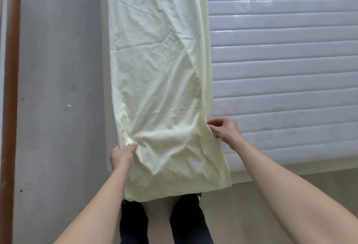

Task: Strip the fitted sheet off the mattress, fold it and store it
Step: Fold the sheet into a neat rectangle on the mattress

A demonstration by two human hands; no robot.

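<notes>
The pale yellow fitted sheet (160,73) lies folded into a long narrow strip along the left side of the white ribbed mattress (280,59). Its near end hangs over the mattress's front edge in front of my legs. My left hand (123,156) grips the strip's left edge, thumb on top of the cloth. My right hand (224,130) pinches the strip's right edge where it meets the bare mattress. The cloth between my hands is bunched and wrinkled.
A grey wall (58,69) runs along the left of the mattress. A brown wooden frame (10,88) stands at the far left. Beige floor (242,195) shows below the mattress's front edge, where my dark-clad legs (160,222) stand.
</notes>
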